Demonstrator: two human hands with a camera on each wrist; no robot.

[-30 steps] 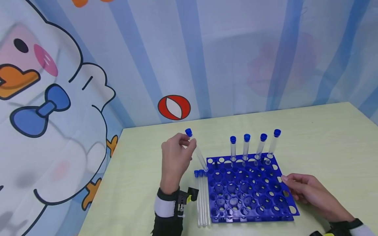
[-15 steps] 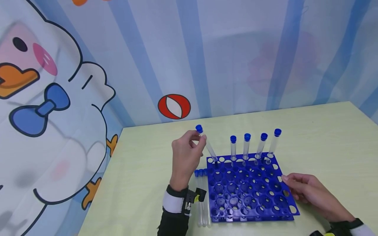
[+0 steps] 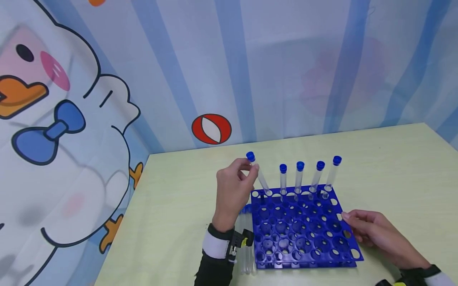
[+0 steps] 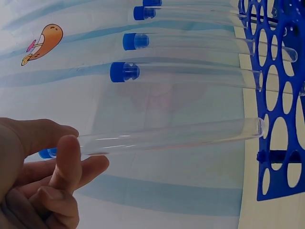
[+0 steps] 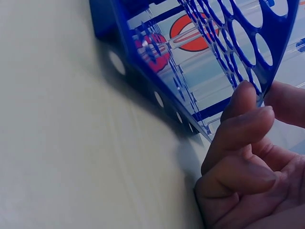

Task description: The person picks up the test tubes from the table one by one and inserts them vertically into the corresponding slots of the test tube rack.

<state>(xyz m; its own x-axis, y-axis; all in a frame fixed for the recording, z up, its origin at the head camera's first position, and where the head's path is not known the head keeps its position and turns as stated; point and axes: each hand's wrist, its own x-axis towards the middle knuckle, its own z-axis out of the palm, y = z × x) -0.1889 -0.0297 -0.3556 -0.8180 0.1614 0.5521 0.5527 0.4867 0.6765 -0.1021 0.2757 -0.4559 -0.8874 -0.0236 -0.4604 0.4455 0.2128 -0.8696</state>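
A clear test tube [image 4: 171, 137] with a blue cap is pinched near its cap by my left hand [image 3: 234, 190]. It tilts, its rounded bottom right at a hole in the back row of the blue test tube rack [image 3: 298, 228]. Several capped test tubes [image 3: 298, 178] stand in that same back row, farther right. My right hand [image 3: 375, 234] pinches the rack's right edge; in the right wrist view the thumb and a finger [image 5: 240, 102] meet at the corner of its perforated top plate.
Beside the rack's left side, several capped tubes [image 3: 247, 258] lie on the pale table [image 3: 171, 222], partly behind the left wrist. A printed curtain [image 3: 279, 79] with blue stripes rises behind the table's back edge.
My left hand has carried the test tube rightward, from beside the rack's left corner to over its back row. The right hand and the rack have stayed in place.
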